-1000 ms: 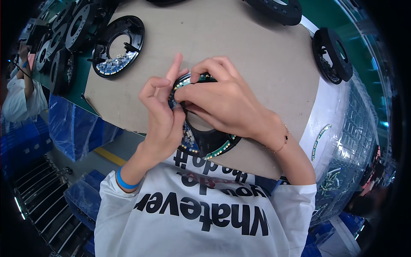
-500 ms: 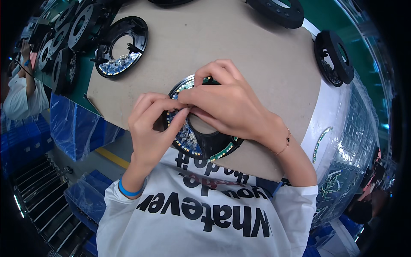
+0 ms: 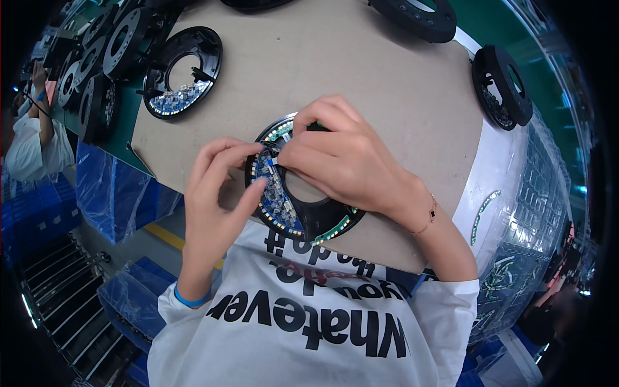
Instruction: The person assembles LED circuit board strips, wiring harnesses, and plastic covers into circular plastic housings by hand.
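In front of me lies a round black ring-shaped housing [image 3: 329, 211] with a large central hole. A blue circuit board [image 3: 276, 198] crowded with small components fills its left side, and green LED strips [image 3: 335, 229] curve along its rim. My right hand [image 3: 345, 155] reaches over the ring's upper right and pinches a small flat cable [image 3: 273, 162] with a blue end, near the board's top. At the ring's left edge is my left hand [image 3: 219, 187], thumb and forefinger apart, fingertips close to the board. The right fingers hide part of the upper ring.
Another ring housing with a board [image 3: 182, 72] lies at the upper left, beside a pile of black rings [image 3: 122, 42]. More housings stand at the far edge [image 3: 416, 19] and right [image 3: 503, 87]. A loose LED strip [image 3: 483, 216] lies at right. Another person [image 3: 39, 142] works far left.
My left hand has drawn back to the left and its fingers have parted, uncovering more of the board and the small cable. My right hand has shifted slightly; the housing stays in place.
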`<action>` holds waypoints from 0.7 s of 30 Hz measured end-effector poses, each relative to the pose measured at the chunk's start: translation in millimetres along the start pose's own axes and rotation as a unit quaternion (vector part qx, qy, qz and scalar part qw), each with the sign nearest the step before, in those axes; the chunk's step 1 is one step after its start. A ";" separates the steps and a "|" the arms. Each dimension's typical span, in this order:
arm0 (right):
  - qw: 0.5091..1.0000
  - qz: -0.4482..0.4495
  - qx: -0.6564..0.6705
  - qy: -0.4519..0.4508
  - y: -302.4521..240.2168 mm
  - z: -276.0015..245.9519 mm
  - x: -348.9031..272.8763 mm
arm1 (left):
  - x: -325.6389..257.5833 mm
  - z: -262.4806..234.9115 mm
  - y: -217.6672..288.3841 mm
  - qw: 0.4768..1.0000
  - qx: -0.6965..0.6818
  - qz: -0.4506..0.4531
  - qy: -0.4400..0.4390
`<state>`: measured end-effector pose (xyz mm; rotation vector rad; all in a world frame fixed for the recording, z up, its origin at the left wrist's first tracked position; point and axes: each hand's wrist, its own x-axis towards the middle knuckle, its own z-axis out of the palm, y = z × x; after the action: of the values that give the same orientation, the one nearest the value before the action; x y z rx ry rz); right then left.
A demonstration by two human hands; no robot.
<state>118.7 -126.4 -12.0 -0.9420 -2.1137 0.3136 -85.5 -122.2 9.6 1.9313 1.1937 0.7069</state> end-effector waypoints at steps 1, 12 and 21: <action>1.000 0.002 0.003 0.003 -1.1 0.1 0.2 | -2.3 -3.9 2.8 0.999 0.026 0.028 -0.010; 1.000 0.010 0.008 0.006 -2.4 2.6 1.1 | -19.9 -3.4 -4.3 0.997 0.060 0.023 -0.052; 1.000 0.025 0.017 -0.006 -3.3 1.4 2.0 | -19.6 -4.4 -4.4 0.995 0.076 0.023 -0.058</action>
<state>115.1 -127.1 -10.2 -0.9769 -2.0921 0.3817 -99.2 -137.3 7.1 2.1026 1.1624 0.5313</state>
